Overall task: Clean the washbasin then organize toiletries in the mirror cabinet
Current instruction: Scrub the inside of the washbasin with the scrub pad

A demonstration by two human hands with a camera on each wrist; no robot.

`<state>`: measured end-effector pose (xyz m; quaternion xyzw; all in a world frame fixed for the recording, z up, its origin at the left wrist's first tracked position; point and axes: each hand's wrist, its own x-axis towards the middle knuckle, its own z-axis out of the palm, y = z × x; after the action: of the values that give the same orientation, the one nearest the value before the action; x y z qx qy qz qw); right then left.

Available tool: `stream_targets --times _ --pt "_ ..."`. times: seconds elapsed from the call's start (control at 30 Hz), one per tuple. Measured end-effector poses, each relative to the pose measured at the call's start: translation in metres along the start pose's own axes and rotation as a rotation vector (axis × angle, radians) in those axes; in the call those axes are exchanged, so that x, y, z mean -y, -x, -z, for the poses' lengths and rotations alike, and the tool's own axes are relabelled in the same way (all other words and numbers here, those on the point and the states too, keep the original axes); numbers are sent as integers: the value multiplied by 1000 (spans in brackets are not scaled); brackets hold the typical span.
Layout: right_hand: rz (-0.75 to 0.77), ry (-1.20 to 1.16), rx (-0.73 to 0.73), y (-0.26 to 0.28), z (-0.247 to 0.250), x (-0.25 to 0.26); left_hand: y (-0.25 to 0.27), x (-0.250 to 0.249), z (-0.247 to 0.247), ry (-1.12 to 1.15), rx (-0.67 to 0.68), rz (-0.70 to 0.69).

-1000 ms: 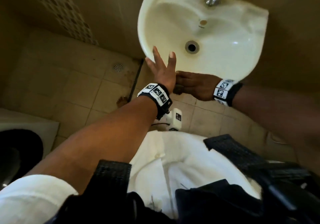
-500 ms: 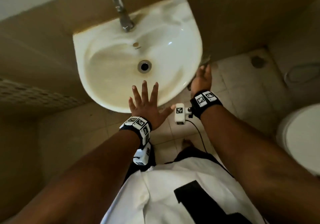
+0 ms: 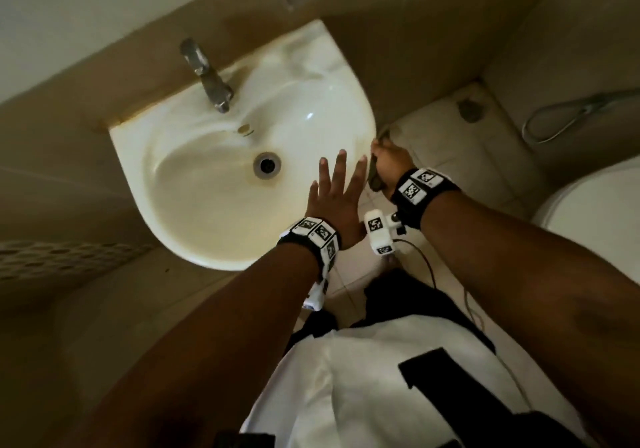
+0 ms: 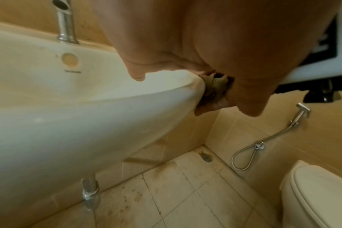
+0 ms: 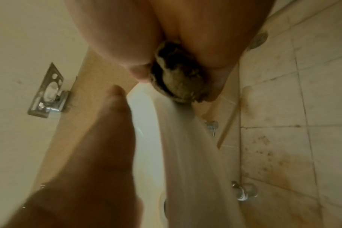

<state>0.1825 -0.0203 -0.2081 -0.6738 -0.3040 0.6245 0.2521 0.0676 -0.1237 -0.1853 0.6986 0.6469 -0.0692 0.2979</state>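
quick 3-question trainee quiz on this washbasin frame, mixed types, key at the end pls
1. True or false: the left hand grips a cloth.
2. Multiple choice: where is the right hand working the rag?
A. at the drain
B. on the tap
C. on the basin's outer right rim
3. Fill in: the white fixture right of the washbasin, partly in view, is a ____.

Key:
1. False. Its fingers lie straight and spread over the basin's near right edge; it holds nothing.
2. C. The drain and tap are untouched.
3. toilet
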Motion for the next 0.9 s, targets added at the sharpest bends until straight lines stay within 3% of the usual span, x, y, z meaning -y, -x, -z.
stream_targets --times 0.1,0.2,0.3,0.47,0.6,0.67,0.8,0.9 --pt "-54 70 112 -6 11 9 -31 -8 14 -57 -3 4" --pt "-223 -67 291 8 24 -3 -61 -17 34 -69 21 56" --pt "-267 -164 431 -9 32 3 -86 -20 51 -83 58 90" --pt "-169 -34 529 -82 21 82 -106 -17 78 -122 73 164" --pt "-71 45 471 -135 -7 139 -115 -19 86 -104 66 249" --pt "-67 62 448 -148 -13 137 -116 -22 87 -131 86 271" --pt "-233 -134 534 -115 15 112 -123 -24 95 -173 140 286" --pt "-165 -184 595 -100 27 75 -125 -26 103 -185 175 287"
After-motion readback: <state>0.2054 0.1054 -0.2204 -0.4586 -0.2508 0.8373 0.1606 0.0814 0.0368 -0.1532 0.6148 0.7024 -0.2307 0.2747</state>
